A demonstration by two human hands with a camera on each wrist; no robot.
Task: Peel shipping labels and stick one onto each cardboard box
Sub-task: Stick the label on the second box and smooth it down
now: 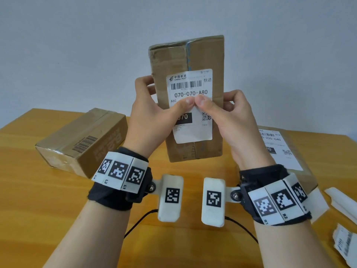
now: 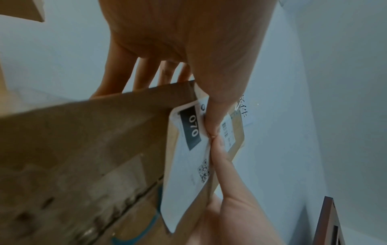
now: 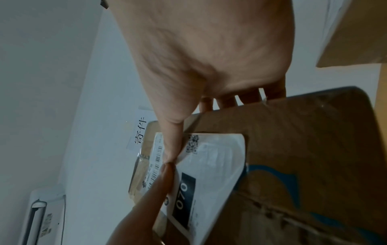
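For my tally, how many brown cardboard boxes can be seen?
3. One brown cardboard box is held upright in both hands, one lies on the wooden table at left, one behind the right wrist. Others may be hidden.

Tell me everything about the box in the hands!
The box is brown cardboard, worn, taped along its middle seam with bluish print beside it. It is held upright above the wooden table. A white label with barcode, "070-070-A80" and a QR code lies on its front. The left hand and right hand grip its sides, fingers behind, thumbs pressing the label's middle.
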